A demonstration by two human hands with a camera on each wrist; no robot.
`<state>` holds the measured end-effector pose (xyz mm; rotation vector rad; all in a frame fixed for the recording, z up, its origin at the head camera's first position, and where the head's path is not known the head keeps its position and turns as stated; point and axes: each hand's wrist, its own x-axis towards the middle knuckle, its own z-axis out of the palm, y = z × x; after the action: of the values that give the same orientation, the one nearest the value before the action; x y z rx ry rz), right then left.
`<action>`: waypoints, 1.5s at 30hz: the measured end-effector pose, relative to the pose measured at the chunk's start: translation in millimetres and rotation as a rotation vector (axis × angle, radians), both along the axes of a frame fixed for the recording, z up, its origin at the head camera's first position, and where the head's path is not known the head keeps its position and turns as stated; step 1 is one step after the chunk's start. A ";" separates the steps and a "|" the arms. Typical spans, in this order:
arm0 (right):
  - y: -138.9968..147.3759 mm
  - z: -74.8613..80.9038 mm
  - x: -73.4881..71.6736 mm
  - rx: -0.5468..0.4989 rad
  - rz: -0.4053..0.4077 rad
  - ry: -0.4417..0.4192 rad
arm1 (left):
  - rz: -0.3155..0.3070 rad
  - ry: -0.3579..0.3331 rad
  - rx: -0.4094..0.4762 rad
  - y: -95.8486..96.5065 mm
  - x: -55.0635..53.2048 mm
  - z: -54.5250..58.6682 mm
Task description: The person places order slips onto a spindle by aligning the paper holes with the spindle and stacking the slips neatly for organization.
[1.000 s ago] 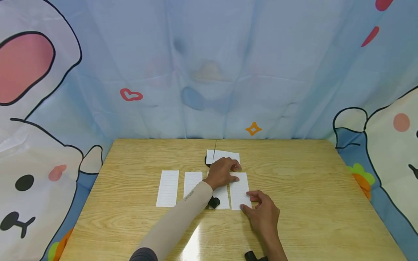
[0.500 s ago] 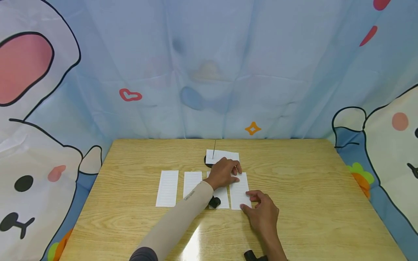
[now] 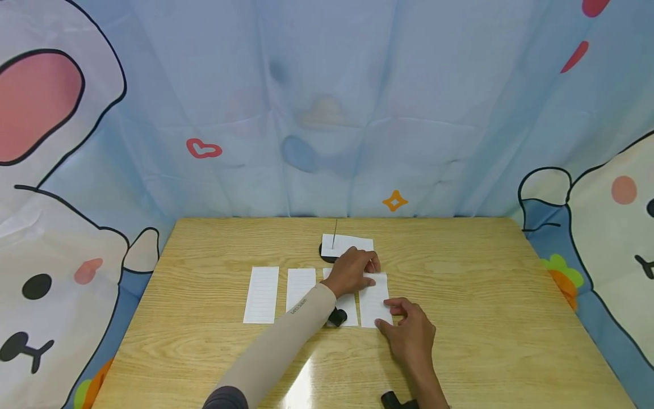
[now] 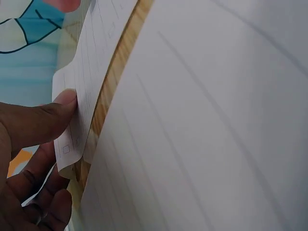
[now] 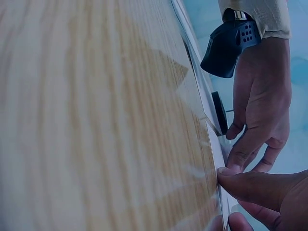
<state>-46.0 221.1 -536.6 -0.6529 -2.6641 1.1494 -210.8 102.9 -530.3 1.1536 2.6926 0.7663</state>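
Observation:
Rightmost in a row of lined paper slips lies the slip (image 3: 374, 301) that both hands touch. My left hand (image 3: 351, 271) pinches its far end; in the left wrist view the thumb (image 4: 66, 103) is on the lined face, fingers behind, and that end bends up. My right hand (image 3: 411, 332) holds the near right corner between thumb and fingers. In the right wrist view the right thumb (image 5: 250, 185) lies along the slip's edge. Behind the left hand, a white paper (image 3: 352, 243) sits on a spike (image 3: 335, 233) with a round black base (image 3: 327, 259).
More lined slips lie to the left: one at the far left (image 3: 261, 295), another (image 3: 301, 287) beside it, and a third (image 3: 349, 309) partly under the left arm. The wooden table (image 3: 490, 318) ends at a blue printed curtain (image 3: 327, 113).
The left fingers have shifted slightly toward me and to the right, and the slip's far end has bent up a little. The right hand stays in place.

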 end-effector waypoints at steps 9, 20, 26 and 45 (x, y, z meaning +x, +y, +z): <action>0.3 -1.6 0.8 0.007 0.000 -0.008 | -0.049 -0.050 0.048 -4.8 5.4 4.0; 0.1 -1.9 2.2 -0.006 0.001 0.001 | -0.054 -0.089 0.081 -6.1 4.3 2.1; -0.2 -1.9 2.3 -0.002 -0.003 0.015 | -0.046 -0.099 0.090 -7.4 4.3 3.2; -1.0 -0.2 2.6 -0.016 -0.015 0.009 | -0.035 -0.191 0.155 -10.8 3.3 7.8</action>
<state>-43.4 220.1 -536.7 -0.6677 -2.6407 1.1682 -207.5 92.1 -522.6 1.0932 2.4876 1.0382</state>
